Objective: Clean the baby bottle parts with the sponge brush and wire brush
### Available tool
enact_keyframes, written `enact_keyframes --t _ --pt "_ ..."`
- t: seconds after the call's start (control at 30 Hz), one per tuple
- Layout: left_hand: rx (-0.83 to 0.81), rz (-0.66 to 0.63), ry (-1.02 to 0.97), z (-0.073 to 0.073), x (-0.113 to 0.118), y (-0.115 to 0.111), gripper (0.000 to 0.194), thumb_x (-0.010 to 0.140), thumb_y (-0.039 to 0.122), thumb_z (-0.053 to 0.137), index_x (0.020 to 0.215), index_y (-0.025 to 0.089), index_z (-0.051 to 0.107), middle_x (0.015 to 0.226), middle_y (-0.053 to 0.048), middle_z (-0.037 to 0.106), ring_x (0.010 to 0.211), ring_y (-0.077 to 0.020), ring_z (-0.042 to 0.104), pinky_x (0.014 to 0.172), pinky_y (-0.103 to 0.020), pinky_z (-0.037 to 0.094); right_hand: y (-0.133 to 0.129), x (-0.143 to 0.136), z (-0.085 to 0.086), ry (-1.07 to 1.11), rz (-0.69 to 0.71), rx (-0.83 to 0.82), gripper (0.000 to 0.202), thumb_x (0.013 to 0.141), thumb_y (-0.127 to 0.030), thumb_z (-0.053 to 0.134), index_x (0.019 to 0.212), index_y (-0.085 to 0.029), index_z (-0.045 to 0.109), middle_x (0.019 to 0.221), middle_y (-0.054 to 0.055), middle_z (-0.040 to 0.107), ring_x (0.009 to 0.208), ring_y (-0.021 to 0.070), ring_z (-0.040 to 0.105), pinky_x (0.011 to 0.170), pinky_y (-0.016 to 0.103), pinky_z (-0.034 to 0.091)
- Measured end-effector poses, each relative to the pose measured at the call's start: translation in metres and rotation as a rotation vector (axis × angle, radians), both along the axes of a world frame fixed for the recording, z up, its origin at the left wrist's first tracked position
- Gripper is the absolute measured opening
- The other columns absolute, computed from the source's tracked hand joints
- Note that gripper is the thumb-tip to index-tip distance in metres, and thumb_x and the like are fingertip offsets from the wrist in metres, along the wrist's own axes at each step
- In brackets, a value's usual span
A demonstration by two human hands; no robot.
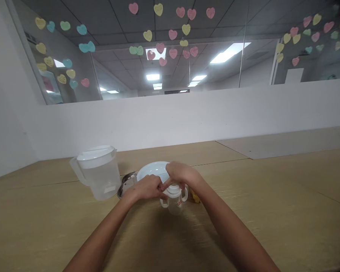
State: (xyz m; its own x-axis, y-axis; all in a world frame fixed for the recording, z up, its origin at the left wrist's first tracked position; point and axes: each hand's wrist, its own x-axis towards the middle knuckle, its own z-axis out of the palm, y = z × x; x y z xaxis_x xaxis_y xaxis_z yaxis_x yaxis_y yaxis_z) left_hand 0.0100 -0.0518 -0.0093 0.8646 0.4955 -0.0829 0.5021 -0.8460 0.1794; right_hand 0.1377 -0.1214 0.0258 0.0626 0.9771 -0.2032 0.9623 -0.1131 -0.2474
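A clear baby bottle (pixel 175 206) with a white collar, two white side handles and red print stands upright on the table in front of me. My left hand (pixel 150 186) is closed at the bottle's left side, near its collar and left handle. From above, my right hand (pixel 179 173) reaches over the top, fingers curled down around the white collar. My hands cover the very top of the bottle, and their fingertips are partly hidden. Right behind both hands lies a white oval bowl (pixel 147 168). A small yellow item (pixel 195 197) shows partly beside my right wrist.
A lidded translucent pitcher (pixel 102 177) with clear liquid stands to the left. Between it and the bowl is a metal tray (pixel 125 186), partly covered. The wooden table (pixel 272 204) reaches back to a white wall (pixel 172 117) below a window with heart-shaped notes.
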Motion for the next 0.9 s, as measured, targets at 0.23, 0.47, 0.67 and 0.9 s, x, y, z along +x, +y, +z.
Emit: enact_keyframes --t 0.23,0.47,0.67,0.9 --pt "0.014 0.004 0.042 0.004 -0.001 -0.006 0.036 0.059 0.052 0.060 0.054 0.018 0.050 0.050 0.003 0.043 0.047 -0.0107 0.037 0.047 -0.025 0.020 -0.008 0.015 0.007 0.062 0.001 0.008 0.044 0.058 -0.050 0.070 0.069 -0.009 0.060 0.062 0.012 0.065 0.050 0.0213 0.062 0.041 0.023 0.042" --pt "0.049 -0.027 0.008 -0.003 0.002 -0.007 0.039 0.054 0.055 0.064 0.066 0.019 0.056 0.057 0.002 0.047 0.054 -0.0124 0.041 0.049 -0.024 0.022 -0.011 0.012 0.009 0.040 0.042 0.028 0.032 0.062 -0.034 0.070 0.079 -0.009 0.062 0.072 0.012 0.067 0.055 0.0196 0.063 0.042 0.022 0.043" --pt "-0.058 -0.079 -0.039 -0.009 0.006 -0.002 0.035 0.053 0.047 0.066 0.066 0.017 0.054 0.057 0.004 0.043 0.054 -0.0100 0.037 0.050 -0.023 0.022 -0.007 0.008 0.005 -0.040 0.100 0.042 0.033 0.062 -0.027 0.069 0.089 -0.009 0.061 0.081 0.011 0.067 0.053 0.0168 0.061 0.039 0.021 0.039" --pt "-0.123 -0.083 -0.116 -0.020 0.005 0.012 0.046 0.052 0.052 0.065 0.054 0.017 0.036 0.054 0.005 0.025 0.051 -0.0076 0.022 0.049 -0.025 0.015 0.000 0.013 0.001 -0.143 0.218 0.091 0.037 0.056 -0.021 0.071 0.092 -0.017 0.062 0.080 0.004 0.065 0.065 0.0170 0.061 0.046 0.020 0.037"
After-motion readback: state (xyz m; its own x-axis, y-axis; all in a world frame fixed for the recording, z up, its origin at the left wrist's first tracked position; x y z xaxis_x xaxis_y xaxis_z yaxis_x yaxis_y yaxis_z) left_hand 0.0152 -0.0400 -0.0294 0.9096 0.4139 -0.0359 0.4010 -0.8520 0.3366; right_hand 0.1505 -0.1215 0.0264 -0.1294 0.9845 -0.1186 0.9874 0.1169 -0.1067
